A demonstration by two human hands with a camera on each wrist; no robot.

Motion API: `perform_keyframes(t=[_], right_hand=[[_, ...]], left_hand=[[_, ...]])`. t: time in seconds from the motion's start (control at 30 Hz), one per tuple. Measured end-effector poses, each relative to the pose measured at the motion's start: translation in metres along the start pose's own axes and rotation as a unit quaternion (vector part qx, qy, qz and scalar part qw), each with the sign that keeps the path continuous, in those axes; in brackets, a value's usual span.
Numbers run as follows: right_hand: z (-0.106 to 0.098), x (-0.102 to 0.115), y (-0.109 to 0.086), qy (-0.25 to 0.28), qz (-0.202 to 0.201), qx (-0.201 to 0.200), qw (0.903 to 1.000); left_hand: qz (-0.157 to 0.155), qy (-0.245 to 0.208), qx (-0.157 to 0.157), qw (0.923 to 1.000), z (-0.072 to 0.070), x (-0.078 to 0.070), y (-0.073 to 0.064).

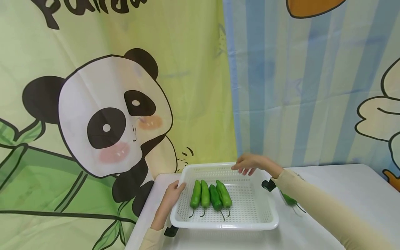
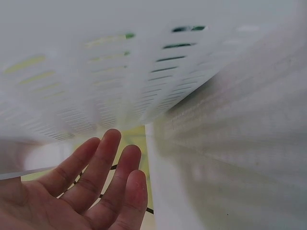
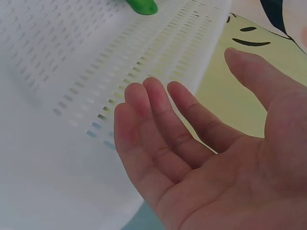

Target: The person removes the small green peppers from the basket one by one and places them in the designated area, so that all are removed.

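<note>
A white perforated plastic basket (image 1: 254, 225) stands on the table, with several green chili peppers (image 1: 204, 194) lying side by side in its left half, stems toward the near side. My left hand (image 1: 172, 195) holds the basket's left rim, thumb over the top edge. In the left wrist view its fingers (image 2: 108, 158) extend along the outside of the slotted wall. Above the far rim, toward the right corner, hovers my right hand (image 1: 254, 163), fingers loosely bent and nothing in them. In the right wrist view, the fingers (image 3: 158, 108) overlap the basket's inner wall.
Another green pepper (image 1: 289, 199) lies on the white table (image 1: 340, 187) right of the basket, partly hidden by the right sleeve (image 1: 315, 205). Behind the table hangs a cartoon curtain (image 1: 200, 86) with a panda on it.
</note>
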State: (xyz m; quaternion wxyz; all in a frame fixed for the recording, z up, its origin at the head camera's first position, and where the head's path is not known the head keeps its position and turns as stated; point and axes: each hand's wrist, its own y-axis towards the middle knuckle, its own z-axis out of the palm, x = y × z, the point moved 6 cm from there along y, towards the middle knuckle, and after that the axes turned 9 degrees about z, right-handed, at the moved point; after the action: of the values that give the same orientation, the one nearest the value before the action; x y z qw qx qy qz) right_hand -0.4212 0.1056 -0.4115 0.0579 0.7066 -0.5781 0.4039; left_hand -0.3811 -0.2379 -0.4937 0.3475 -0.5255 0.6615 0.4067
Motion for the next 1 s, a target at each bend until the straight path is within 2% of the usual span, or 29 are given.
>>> perform_keyframes(t=[0.3, 0.6, 0.83, 1.0], right_hand=[[0.024, 0.007, 0.003, -0.037, 0.033, 0.023, 0.9985], [0.053, 0.016, 0.015, -0.071, 0.057, 0.022, 0.9956], [0.078, 0.015, 0.028, -0.098, 0.08, 0.005, 0.992], [0.089, 0.016, 0.031, -0.119, 0.096, -0.02, 0.988]], left_hand=[[-0.002, -0.002, 0.001, 1.0, 0.002, 0.0, 0.0], [-0.005, 0.009, -0.005, 0.9999, -0.001, 0.0, 0.0], [-0.005, 0.007, -0.002, 1.0, -0.001, -0.001, 0.0], [-0.005, 0.004, 0.0, 1.0, 0.0, -0.001, 0.0]])
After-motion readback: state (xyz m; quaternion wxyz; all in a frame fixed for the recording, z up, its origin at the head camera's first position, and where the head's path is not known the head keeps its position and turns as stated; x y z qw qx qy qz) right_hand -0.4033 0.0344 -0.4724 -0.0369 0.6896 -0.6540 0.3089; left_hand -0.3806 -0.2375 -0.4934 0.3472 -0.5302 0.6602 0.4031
